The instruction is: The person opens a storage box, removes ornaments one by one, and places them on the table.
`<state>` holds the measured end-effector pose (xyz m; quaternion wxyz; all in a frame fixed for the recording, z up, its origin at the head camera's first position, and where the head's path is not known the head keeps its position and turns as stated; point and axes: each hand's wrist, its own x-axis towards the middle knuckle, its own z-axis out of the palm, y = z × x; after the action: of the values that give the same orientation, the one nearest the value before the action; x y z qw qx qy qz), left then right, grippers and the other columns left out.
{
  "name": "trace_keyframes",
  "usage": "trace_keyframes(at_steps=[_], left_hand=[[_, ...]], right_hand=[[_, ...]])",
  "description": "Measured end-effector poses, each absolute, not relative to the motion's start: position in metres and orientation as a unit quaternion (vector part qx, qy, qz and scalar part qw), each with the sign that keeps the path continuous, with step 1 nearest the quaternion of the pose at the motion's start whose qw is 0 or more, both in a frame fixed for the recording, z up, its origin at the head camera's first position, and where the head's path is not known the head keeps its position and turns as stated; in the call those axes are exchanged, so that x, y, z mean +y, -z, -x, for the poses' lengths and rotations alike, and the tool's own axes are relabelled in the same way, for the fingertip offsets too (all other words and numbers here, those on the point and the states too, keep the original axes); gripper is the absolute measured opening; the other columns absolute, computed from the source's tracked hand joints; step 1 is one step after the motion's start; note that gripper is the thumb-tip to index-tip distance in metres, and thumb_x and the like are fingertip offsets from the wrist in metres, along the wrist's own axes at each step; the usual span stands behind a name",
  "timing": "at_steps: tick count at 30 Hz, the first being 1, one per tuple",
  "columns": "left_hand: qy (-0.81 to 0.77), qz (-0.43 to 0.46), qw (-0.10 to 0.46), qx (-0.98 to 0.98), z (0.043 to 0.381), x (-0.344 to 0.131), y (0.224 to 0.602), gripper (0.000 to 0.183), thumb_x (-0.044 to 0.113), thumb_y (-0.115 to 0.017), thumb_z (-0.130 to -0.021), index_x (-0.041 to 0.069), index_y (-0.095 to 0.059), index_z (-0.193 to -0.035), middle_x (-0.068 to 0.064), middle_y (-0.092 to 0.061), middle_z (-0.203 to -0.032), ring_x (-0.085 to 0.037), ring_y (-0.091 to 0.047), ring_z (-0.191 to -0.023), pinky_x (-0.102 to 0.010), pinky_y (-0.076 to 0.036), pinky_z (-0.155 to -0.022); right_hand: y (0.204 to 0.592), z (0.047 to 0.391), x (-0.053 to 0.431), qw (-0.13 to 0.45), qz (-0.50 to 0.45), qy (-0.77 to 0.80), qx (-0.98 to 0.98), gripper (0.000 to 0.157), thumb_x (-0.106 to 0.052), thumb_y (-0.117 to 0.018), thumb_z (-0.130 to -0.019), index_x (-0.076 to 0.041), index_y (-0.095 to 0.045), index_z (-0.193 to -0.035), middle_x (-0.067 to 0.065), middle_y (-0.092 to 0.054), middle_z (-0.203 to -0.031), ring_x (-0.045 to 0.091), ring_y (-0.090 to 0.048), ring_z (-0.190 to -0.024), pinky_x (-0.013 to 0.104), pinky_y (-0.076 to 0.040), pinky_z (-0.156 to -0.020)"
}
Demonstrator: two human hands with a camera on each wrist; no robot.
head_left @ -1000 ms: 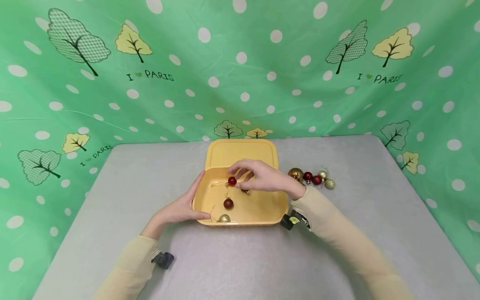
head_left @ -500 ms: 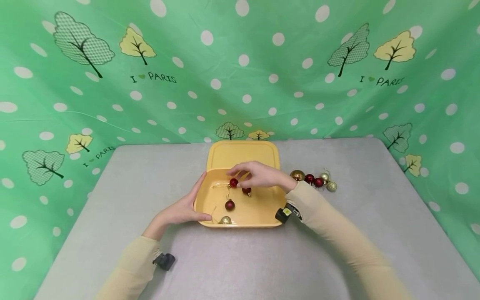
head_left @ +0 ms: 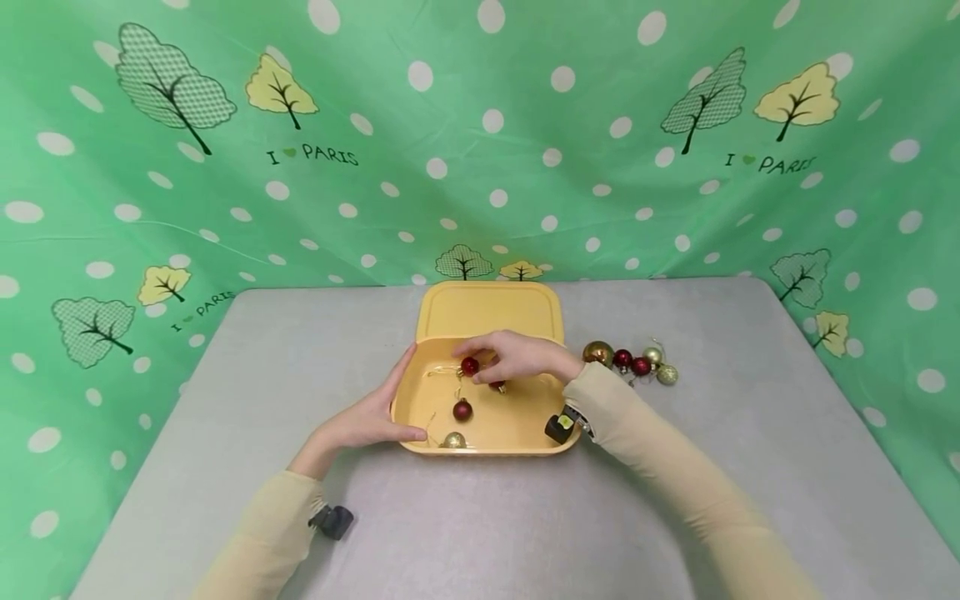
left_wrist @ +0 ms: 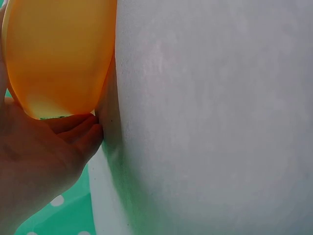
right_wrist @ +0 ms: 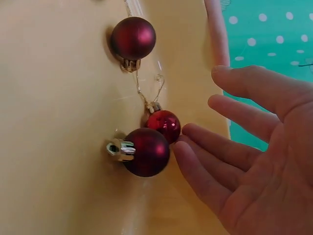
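Right wrist view: shiny red bauble (right_wrist: pixel 164 126) lying in the yellow box (head_left: pixel 521 427), just beside the right hand (head_left: pixel 517 353).
The right fingers are spread; no pinch is shown, and whether the bauble is touched cannot be told. Since a matt dark red bauble (right_wrist: pixel 148 154) lies near, fingertips are best moved gently lest it be set rolling, with the box steadied by the left hand (head_left: pixel 363 419), spread wide along its left end.

Head view bright, even; left wrist view dimmer, left hand (left_wrist: pixel 41 156) shadowed; glossy red bauble (right_wrist: pixel 165 125) glinting.
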<state>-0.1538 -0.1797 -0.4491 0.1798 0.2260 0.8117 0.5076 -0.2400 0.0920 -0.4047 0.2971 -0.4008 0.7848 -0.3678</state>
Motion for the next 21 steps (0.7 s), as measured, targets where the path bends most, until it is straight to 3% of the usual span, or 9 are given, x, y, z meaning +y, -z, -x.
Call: trace_keyframes(at_steps=[3,8,14,21], left_hand=[[-0.506,-0.225,0.181,0.813,0.154,-0.178,0.449,0.125,0.021,-0.084,-0.075,0.019,0.013,-0.155,-0.014,0.010,-0.160,-0.037,-0.001,-0.144,-0.055,-0.009,-0.114],[-0.506,-0.225,0.182,0.812,0.155,-0.176,0.449,0.124,0.020,-0.084,-0.076,0.021,0.012,-0.155,-0.014,0.009,-0.160,-0.037,0.000,-0.144,-0.055,-0.009,-0.113],[-0.505,-0.226,0.183,0.813,0.155,-0.176,0.450,0.125,0.021,-0.084,-0.075,0.017,0.012,-0.155,-0.016,0.009,-0.160,-0.040,-0.002,-0.143,-0.056,-0.010,-0.113],[-0.504,-0.220,0.179,0.816,0.153,-0.178,0.452,0.125,0.022,-0.084,-0.075,0.026,0.013,-0.154,-0.018,0.009,-0.159,-0.043,-0.007,-0.142,-0.057,-0.013,-0.112]], right_hand=[[0.410,0.241,0.093,0.292,0.406,0.357,0.789,0.050,-0.009,-0.067,-0.090,0.000,-0.051,-0.137,0.016,-0.055,-0.133,0.020,-0.062,-0.095,0.026,-0.054,-0.075],[0.414,0.241,0.093,0.299,0.406,0.359,0.785,0.049,-0.008,-0.067,-0.090,-0.001,-0.052,-0.136,0.015,-0.058,-0.128,0.024,-0.057,-0.108,0.024,-0.052,-0.081],[0.419,0.241,0.091,0.306,0.409,0.350,0.785,0.047,-0.009,-0.067,-0.090,0.000,-0.053,-0.135,0.012,-0.063,-0.117,0.017,-0.060,-0.100,0.024,-0.052,-0.081],[0.426,0.244,0.082,0.294,0.461,0.327,0.771,0.043,-0.010,-0.067,-0.089,-0.002,-0.058,-0.130,0.010,-0.063,-0.120,0.020,-0.059,-0.104,0.024,-0.048,-0.089]])
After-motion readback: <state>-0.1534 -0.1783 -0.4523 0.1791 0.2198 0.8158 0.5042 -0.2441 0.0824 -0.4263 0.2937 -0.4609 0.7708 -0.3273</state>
